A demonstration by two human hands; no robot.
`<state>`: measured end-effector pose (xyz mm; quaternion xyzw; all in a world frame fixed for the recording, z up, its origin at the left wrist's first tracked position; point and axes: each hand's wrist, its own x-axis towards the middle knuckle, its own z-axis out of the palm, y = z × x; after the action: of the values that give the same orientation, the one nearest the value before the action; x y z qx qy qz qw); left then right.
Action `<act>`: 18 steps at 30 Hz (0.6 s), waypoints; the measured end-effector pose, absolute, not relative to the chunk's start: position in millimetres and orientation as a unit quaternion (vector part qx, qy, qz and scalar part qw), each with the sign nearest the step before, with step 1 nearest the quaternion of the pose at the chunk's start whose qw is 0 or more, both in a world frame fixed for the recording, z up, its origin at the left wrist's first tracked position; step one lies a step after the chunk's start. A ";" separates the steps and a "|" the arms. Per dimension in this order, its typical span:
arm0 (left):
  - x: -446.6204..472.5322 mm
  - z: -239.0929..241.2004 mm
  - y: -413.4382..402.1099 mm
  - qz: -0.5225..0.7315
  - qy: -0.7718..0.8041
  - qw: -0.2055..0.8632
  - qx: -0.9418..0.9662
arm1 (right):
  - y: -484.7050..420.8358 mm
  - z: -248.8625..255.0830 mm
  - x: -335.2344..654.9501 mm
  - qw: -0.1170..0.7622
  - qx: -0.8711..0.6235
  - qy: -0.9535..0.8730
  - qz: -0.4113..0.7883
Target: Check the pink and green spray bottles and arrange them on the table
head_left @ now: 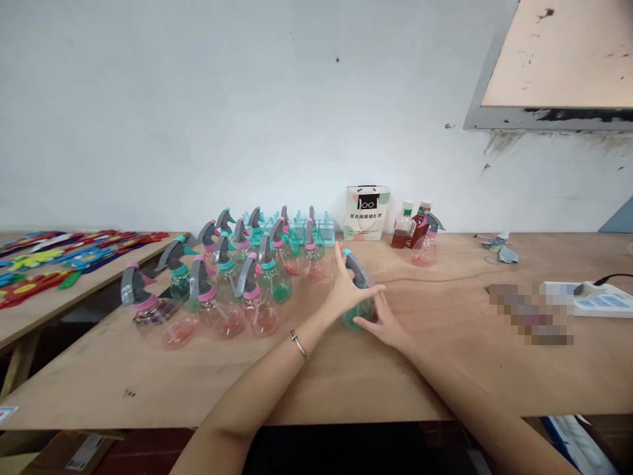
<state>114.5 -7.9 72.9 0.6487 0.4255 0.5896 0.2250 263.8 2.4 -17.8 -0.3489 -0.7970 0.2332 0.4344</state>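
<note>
A green spray bottle [364,308] with a grey trigger head stands upright on the wooden table in front of me. My left hand [345,285] is at its head, fingers pointing up and thumb stretched to the right across the neck, in a wide spread. Low on the right side, my right hand [386,324] is by the round body, thumb in front of it and fingers apart from the thumb. Contact with the bottle is hard to judge. Part of the bottle is hidden behind my hands. Left of them stand several pink spray bottles [260,313] and green spray bottles [277,282].
Along the wall are a light-blue rack [324,225], a paper bag [366,227], bottles of dark liquid [401,231] and another pink spray bottle [424,251]. A white device [603,302] with a cable lies right. Colourful gloves [93,254] cover the left table.
</note>
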 end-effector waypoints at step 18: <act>87.6 68.9 -22.8 0.590 0.462 0.268 0.606 | 191.2 66.5 408.8 0.618 -0.674 -0.403 0.043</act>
<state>87.6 -22.8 68.9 0.6058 0.4615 0.5900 0.2682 408.8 191.2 66.5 -0.6739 -0.4027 0.0432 0.6179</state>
